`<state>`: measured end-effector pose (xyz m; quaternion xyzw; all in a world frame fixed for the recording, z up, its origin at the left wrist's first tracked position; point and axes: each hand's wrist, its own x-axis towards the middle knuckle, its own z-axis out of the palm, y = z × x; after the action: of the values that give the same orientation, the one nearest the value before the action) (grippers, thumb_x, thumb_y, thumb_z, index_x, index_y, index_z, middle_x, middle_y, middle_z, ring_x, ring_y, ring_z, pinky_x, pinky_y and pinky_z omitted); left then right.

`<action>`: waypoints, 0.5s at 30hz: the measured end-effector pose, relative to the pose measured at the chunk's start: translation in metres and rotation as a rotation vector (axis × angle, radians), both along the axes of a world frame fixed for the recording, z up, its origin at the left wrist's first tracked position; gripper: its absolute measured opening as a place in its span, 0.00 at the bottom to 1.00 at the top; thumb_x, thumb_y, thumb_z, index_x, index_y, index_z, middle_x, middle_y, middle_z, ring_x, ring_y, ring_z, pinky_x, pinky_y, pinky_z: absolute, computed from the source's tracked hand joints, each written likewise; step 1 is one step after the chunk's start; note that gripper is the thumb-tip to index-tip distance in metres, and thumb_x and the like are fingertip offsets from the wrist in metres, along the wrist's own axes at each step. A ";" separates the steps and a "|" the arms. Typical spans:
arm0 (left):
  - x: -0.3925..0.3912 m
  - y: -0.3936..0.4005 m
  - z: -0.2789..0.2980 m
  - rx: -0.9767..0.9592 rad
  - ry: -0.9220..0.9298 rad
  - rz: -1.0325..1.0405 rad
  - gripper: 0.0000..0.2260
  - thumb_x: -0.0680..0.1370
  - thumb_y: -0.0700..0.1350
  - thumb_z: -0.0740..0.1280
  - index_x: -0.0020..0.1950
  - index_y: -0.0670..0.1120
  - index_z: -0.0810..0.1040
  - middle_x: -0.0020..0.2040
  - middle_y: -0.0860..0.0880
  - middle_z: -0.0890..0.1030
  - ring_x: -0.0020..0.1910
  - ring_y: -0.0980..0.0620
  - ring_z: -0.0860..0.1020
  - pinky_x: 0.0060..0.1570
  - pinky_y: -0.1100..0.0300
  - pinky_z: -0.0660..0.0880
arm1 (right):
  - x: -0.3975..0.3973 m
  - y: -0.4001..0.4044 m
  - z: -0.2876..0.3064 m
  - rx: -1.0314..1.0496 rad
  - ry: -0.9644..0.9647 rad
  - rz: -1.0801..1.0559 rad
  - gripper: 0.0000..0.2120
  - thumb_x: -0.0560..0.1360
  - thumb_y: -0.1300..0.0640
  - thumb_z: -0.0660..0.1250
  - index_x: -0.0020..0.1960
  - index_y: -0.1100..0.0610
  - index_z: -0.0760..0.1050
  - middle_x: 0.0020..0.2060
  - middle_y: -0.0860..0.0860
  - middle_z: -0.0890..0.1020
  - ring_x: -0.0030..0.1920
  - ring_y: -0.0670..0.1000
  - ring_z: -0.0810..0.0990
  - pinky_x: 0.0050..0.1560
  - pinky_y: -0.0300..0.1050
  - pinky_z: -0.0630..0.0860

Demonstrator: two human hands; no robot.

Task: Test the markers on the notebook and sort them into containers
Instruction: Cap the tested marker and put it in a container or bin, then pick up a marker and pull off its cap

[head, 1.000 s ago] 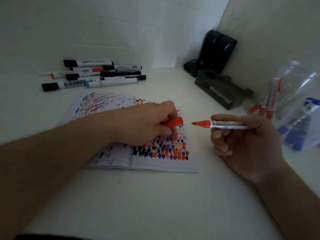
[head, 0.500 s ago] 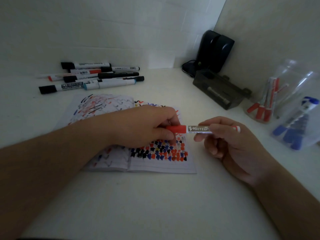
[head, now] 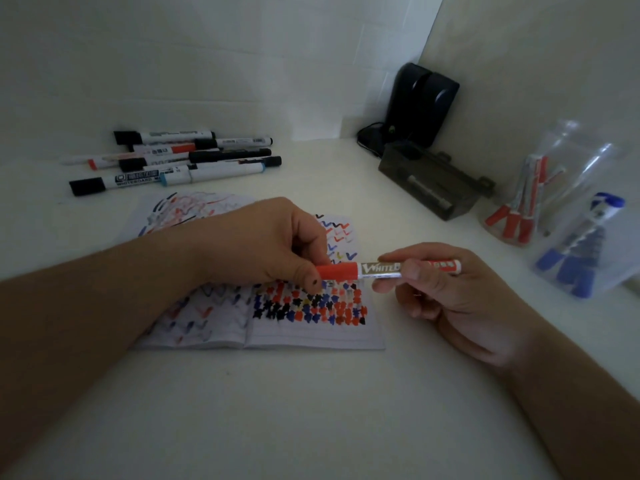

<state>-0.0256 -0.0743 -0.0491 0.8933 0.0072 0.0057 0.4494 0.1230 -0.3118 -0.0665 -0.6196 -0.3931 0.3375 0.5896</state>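
At the centre of the frame a red whiteboard marker lies level between two hands, just above the open notebook on the white table. The left hand pinches the red cap, thumb and curled fingers closed round it, and the cap sits on the marker. The right hand grips the barrel, thumb on top and fingers curled beneath. The notebook pages are covered in red, blue and black marks. In the upper left a cluster of markers lies on the table. At the right edge a clear container holds red markers and another holds blue ones, though their outlines are hard to make out. A dark box sits right of centre, near the back
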 end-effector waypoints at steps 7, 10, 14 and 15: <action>0.010 -0.010 -0.008 0.275 0.033 0.093 0.05 0.76 0.57 0.73 0.52 0.61 0.84 0.43 0.65 0.84 0.43 0.66 0.82 0.50 0.62 0.79 | -0.012 0.006 0.000 0.007 -0.031 -0.200 0.07 0.78 0.58 0.69 0.50 0.61 0.84 0.38 0.60 0.84 0.29 0.50 0.71 0.29 0.37 0.68; 0.017 -0.016 -0.007 0.377 0.065 0.164 0.04 0.80 0.58 0.68 0.52 0.64 0.82 0.44 0.68 0.83 0.44 0.69 0.79 0.53 0.60 0.78 | -0.013 0.006 0.002 0.030 0.049 -0.273 0.02 0.79 0.61 0.69 0.48 0.60 0.79 0.31 0.56 0.78 0.28 0.50 0.70 0.26 0.37 0.66; 0.035 -0.032 0.025 0.421 0.263 0.175 0.06 0.81 0.56 0.67 0.55 0.59 0.83 0.44 0.62 0.84 0.43 0.65 0.80 0.45 0.68 0.73 | -0.003 -0.003 0.012 0.105 0.249 -0.347 0.01 0.81 0.61 0.69 0.50 0.57 0.77 0.32 0.55 0.76 0.28 0.50 0.70 0.25 0.39 0.64; 0.043 -0.041 0.035 0.437 0.266 0.156 0.07 0.82 0.55 0.67 0.54 0.57 0.83 0.45 0.61 0.83 0.43 0.63 0.80 0.43 0.68 0.73 | 0.002 -0.008 0.018 0.126 0.258 -0.369 0.02 0.81 0.60 0.67 0.51 0.57 0.79 0.33 0.56 0.77 0.29 0.50 0.71 0.25 0.39 0.64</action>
<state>0.0169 -0.1153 -0.0143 0.9587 0.1335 -0.0757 0.2393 0.1254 -0.3194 -0.0484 -0.5945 -0.2148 0.2754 0.7243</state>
